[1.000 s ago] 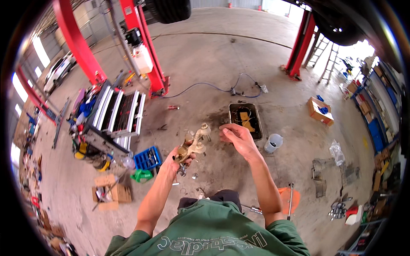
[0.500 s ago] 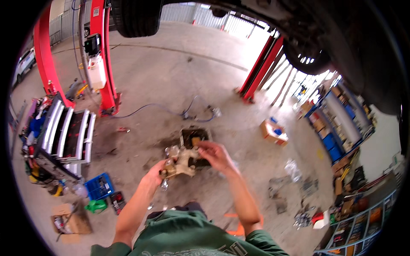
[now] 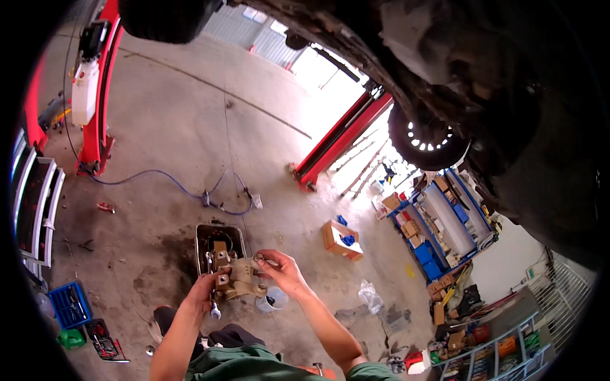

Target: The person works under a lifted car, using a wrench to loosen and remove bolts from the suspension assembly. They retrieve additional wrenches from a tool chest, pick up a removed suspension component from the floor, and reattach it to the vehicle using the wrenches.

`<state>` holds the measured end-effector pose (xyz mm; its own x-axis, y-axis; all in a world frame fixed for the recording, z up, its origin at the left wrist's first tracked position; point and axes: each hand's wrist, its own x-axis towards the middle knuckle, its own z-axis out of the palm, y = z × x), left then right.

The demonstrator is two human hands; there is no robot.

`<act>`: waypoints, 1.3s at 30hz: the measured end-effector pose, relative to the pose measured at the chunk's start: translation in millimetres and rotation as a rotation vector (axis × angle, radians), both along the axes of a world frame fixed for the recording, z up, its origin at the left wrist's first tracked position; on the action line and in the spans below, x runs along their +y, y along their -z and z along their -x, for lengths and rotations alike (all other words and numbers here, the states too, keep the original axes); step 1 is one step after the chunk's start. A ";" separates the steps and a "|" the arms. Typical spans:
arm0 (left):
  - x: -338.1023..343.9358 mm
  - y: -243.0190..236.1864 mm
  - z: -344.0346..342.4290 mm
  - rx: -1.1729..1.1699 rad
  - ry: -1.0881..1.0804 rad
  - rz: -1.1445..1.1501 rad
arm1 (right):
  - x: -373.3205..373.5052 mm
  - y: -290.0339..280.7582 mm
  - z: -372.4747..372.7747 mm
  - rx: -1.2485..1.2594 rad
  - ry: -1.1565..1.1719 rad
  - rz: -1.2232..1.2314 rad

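Clamping a tan metal casting between left fingers at nine o'clock, right fingers at two; overlapping the pan's rim at eleven, with open floor at twelve.

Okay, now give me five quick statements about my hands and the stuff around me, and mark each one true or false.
1. The left hand grips the tan metal part. True.
2. The right hand hangs well away from the tan metal part. False: it is right up at the edge of it.
3. The cardboard box has something blue in it. True.
4. The long hose is bright yellow. False: it is blue.
5. The blue tray lies off to your right. False: it lies off to your left.
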<state>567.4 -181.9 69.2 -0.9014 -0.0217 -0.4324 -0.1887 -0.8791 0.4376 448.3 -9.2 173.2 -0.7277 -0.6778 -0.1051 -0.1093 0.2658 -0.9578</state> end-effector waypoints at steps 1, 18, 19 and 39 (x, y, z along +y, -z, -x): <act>-6.0 -5.2 12.8 -0.037 -0.008 0.049 | -4.7 3.8 5.6 -0.060 0.045 0.032; -99.2 59.3 237.8 -0.181 0.671 0.346 | -57.2 116.0 81.5 -0.325 0.887 0.148; -95.1 53.6 250.1 -0.230 0.741 0.314 | -53.2 116.3 82.6 -0.340 0.930 0.165; -55.1 122.9 487.6 -0.183 1.367 0.027 | -105.1 56.5 253.8 0.003 1.477 0.036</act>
